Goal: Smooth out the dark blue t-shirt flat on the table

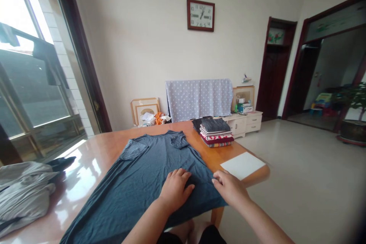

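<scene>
A dark blue-grey T-shirt (148, 164) lies spread over the wooden table, its neck and short sleeves toward the far side. Its lower edge hangs over the near side of the table. My left hand (177, 188) rests palm down on the fabric, fingers stretched forward and thumb apart. At the shirt's right edge, my right hand (230, 187) has its thumb and fingers closed on the cloth. Beyond the shirt stands a stack of folded clothes (216, 133), black on top with striped and red pieces below.
The glossy table (100, 146) carries a grey crumpled garment (25, 187) at left and a white sheet (243, 164) near its right corner. Behind it are a polka-dot cloth (200, 99), a low cabinet (253, 122) and picture frames (145, 108).
</scene>
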{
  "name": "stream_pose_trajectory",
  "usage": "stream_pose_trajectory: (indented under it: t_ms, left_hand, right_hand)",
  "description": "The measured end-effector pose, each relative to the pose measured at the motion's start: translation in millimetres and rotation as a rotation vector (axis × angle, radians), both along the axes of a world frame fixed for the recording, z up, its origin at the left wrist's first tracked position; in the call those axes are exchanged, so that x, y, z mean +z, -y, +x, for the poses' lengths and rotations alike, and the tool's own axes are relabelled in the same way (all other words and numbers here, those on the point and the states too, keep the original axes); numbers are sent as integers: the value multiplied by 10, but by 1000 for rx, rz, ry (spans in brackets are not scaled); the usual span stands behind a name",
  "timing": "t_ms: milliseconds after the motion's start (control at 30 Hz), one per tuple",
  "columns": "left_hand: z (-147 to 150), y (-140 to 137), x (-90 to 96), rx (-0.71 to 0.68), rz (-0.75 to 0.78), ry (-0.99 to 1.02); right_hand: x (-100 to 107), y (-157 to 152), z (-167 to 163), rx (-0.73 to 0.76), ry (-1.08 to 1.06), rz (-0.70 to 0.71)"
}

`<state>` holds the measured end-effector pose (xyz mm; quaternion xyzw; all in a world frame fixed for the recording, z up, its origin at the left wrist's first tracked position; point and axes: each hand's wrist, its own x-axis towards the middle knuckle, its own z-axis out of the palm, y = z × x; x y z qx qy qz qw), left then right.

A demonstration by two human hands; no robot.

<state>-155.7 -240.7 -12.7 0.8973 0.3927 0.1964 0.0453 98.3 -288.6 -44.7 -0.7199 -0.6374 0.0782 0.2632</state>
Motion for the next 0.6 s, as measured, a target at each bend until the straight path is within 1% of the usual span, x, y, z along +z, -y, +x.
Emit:
stream_pose_trajectory:
  t_ms: [133, 267, 367, 433, 500, 533, 600]
  left_hand:
    - [-255, 255, -53, 59, 19, 88]
    - [-440, 487, -169, 99, 59, 130]
    - [-545, 645, -290, 126, 111, 170]
    - [-620, 762, -367, 167, 155, 205]
    - [-706, 897, -434, 223, 195, 240]
    - [-752, 969, -463, 256, 207, 257]
    - [-847, 1108, -520, 329, 208, 298]
  right_hand:
    - [24, 242, 27, -87, -93, 35]
    - [5, 501, -18, -147, -145, 120]
    - [-80, 627, -92, -146, -193, 164]
    - [-196, 685, -174, -107, -270, 185]
    - [-358, 736, -290, -42, -415, 155]
    - [-449, 761, -358, -8, -513, 109]
    - [-623, 804, -501, 43, -747, -36]
